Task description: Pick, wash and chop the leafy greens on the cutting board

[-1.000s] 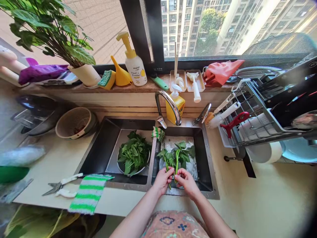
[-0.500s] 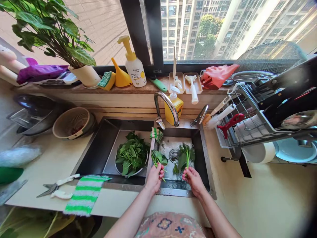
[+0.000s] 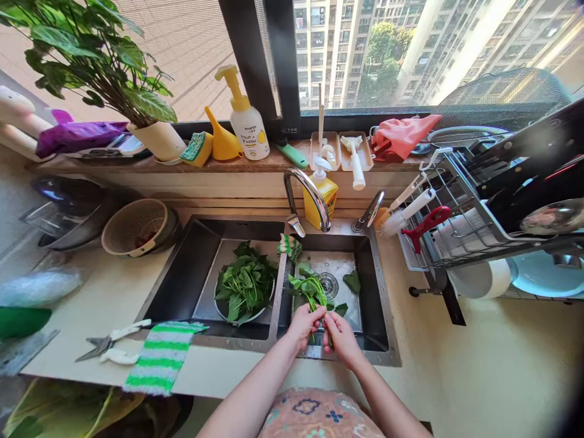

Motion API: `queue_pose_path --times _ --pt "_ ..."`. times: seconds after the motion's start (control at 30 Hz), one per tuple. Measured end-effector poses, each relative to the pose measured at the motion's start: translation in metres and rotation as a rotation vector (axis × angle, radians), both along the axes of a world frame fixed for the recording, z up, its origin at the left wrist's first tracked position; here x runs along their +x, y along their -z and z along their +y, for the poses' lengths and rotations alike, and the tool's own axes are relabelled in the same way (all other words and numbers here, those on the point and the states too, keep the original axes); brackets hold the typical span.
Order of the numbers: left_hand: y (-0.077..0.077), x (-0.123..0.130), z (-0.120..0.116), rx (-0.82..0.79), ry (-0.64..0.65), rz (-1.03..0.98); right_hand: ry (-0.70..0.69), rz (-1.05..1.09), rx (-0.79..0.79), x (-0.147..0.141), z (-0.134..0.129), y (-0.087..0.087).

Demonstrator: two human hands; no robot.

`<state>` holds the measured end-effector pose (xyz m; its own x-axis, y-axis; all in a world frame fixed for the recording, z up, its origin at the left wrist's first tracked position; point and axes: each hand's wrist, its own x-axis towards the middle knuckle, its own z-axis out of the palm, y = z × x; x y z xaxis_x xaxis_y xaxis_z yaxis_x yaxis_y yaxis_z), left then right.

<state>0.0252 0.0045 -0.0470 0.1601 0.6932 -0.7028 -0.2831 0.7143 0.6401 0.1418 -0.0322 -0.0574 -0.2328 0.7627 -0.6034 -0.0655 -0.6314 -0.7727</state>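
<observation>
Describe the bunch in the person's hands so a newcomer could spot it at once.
Find the double sink, then its right basin, where the round drain shows. Near its front edge, the left hand and right hand hold a bunch of leafy stems. It alone is held: the larger heap of greens sits in the left basin, and loose leaves lie by the drain.

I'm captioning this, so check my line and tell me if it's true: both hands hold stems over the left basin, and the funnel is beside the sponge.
Wrong side: in the head view, the left hand and right hand hold the stems over the right basin. The rest holds: the funnel is beside the sponge.
</observation>
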Motion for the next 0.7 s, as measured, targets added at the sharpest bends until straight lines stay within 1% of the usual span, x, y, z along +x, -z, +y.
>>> queue_pose_path --times 0.07,0.13,0.23,0.33,0.4,0.5,0.6,0.63,0.7 --pt "0.004 0.005 -0.003 -0.010 -0.048 0.027 0.080 -0.123 0.020 -0.006 0.001 0.007" --pt "0.006 0.012 -0.008 0.009 -0.122 0.045 0.216 -0.187 0.011 -0.012 0.003 0.015" --pt "0.007 0.020 -0.015 0.038 -0.227 0.058 0.386 -0.188 -0.057 -0.014 0.010 0.030" --pt "0.004 0.018 -0.020 0.062 -0.289 0.072 0.473 -0.199 -0.125 -0.003 0.018 0.041" --pt "0.002 0.011 -0.020 0.078 -0.277 0.071 0.465 -0.183 -0.136 0.006 0.021 0.043" --pt "0.002 0.003 -0.014 0.063 -0.279 0.053 0.393 -0.090 -0.059 0.013 0.020 0.038" --pt "0.004 0.000 -0.004 0.015 -0.314 0.006 0.273 -0.005 0.055 0.009 0.013 0.028" --pt "0.004 0.000 -0.001 -0.007 -0.312 -0.016 0.221 -0.010 0.093 0.008 0.011 0.026" --pt "0.004 -0.001 0.003 -0.061 -0.296 -0.058 0.114 -0.104 0.197 0.007 0.007 0.021"
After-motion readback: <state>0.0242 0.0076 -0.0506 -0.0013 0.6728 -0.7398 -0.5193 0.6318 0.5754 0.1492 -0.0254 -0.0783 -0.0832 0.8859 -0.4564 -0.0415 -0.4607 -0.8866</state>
